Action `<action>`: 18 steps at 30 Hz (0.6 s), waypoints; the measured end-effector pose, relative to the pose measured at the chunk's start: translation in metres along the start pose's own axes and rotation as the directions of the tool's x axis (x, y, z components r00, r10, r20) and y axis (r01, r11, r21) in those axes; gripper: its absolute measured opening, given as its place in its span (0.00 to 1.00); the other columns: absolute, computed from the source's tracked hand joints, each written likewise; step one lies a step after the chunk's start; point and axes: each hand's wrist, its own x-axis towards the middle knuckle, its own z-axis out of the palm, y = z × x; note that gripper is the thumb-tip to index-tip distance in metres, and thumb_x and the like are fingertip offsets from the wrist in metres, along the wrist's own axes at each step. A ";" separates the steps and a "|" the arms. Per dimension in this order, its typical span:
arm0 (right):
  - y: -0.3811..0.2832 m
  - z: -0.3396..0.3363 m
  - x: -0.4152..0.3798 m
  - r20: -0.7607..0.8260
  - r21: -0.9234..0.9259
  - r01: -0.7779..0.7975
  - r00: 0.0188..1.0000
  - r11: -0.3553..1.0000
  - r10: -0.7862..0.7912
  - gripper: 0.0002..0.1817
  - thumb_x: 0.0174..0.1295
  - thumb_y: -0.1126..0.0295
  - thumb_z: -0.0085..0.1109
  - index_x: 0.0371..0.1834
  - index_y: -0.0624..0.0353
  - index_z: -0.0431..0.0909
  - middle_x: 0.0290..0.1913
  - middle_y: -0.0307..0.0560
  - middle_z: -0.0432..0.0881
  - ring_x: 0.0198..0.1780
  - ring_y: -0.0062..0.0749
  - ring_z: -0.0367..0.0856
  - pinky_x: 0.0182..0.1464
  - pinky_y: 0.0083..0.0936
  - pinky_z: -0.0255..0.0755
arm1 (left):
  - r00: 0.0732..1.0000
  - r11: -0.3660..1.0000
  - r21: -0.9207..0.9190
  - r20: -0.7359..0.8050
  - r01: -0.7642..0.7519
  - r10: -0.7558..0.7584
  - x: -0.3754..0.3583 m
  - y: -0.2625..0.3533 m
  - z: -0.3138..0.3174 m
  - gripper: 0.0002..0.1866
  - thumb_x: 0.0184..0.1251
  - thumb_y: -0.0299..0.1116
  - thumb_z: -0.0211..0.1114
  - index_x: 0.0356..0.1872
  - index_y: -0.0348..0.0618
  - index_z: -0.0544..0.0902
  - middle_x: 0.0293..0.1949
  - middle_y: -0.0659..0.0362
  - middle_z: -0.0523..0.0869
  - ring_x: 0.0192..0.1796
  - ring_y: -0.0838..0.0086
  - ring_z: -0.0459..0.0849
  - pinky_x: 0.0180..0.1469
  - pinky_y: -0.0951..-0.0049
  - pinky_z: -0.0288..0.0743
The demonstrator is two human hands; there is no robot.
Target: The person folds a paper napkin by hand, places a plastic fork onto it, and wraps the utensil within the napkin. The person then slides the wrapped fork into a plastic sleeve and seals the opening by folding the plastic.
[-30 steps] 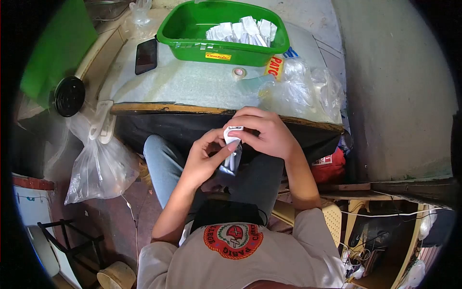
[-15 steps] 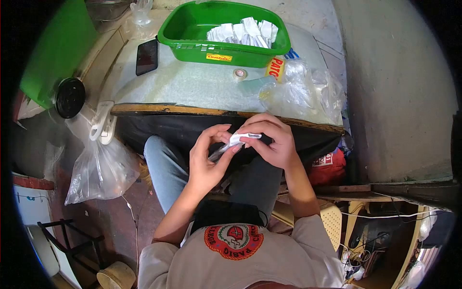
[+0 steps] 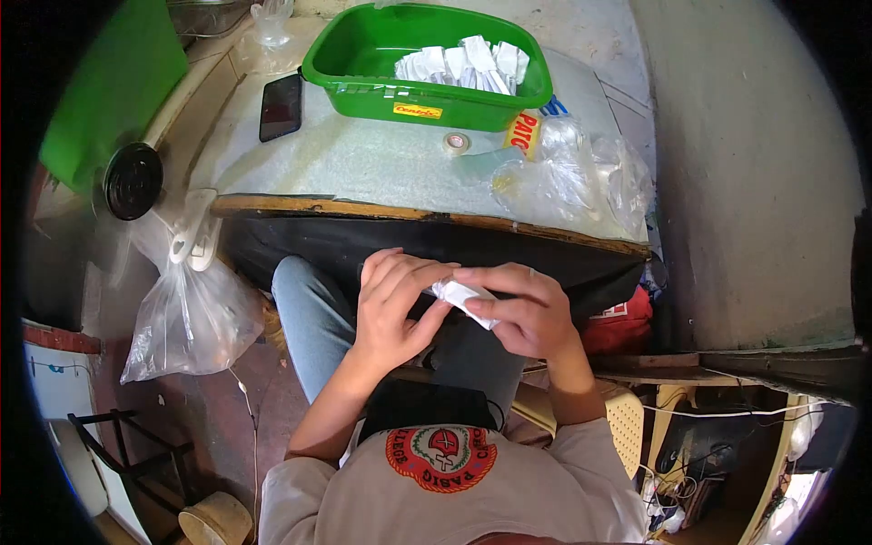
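Over my lap, just in front of the table edge, both hands are closed on a small white packet (image 3: 469, 302) that looks folded, with a shiny end. My left hand (image 3: 396, 302) pinches its left end, thumb below and fingers above. The right end is between the thumb and fingers of my right hand (image 3: 530, 309). What the packet contains is hidden. Similar white packets (image 3: 468, 65) lie bunched in a green basin (image 3: 427, 104) on the table.
On the table (image 3: 363, 168) are a phone (image 3: 281, 108), a tape roll (image 3: 456, 143) and clear plastic bags (image 3: 568, 177). A clear bag (image 3: 195, 318) hangs from a white clip (image 3: 194, 241) at the left. A grey wall (image 3: 754, 173) rises on the right.
The packet has turned so its broad white face shows, slanting down to the right. My right hand has shifted lower and rightward; my left fingers have closed in over the packet's left end.
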 end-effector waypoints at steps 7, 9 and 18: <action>-0.010 0.001 -0.009 -0.001 -0.115 0.180 0.984 0.977 -0.181 0.18 0.52 0.80 0.67 0.48 0.62 0.81 0.57 0.49 0.81 0.44 0.42 0.85 0.45 0.33 0.82 | 0.988 0.991 0.007 -0.084 -0.133 0.133 -0.004 0.000 -0.001 0.17 0.51 0.32 0.74 0.44 0.46 0.84 0.44 0.61 0.87 0.46 0.66 0.83 0.62 0.56 0.67; -0.011 0.001 -0.010 0.006 -0.142 0.195 0.981 0.971 -0.196 0.17 0.53 0.79 0.67 0.48 0.62 0.81 0.57 0.49 0.81 0.44 0.41 0.85 0.45 0.33 0.82 | 0.983 0.988 0.003 -0.097 -0.154 0.154 -0.004 0.002 -0.001 0.17 0.51 0.33 0.74 0.44 0.46 0.84 0.44 0.62 0.87 0.46 0.67 0.83 0.63 0.56 0.67; -0.015 0.012 -0.013 -0.058 -0.219 0.209 0.972 0.953 -0.227 0.17 0.53 0.77 0.69 0.48 0.59 0.80 0.55 0.49 0.79 0.43 0.41 0.85 0.45 0.33 0.81 | 0.969 0.973 0.143 -0.142 -0.182 0.202 -0.013 0.009 0.004 0.15 0.53 0.31 0.72 0.43 0.49 0.86 0.46 0.65 0.87 0.49 0.71 0.82 0.65 0.58 0.64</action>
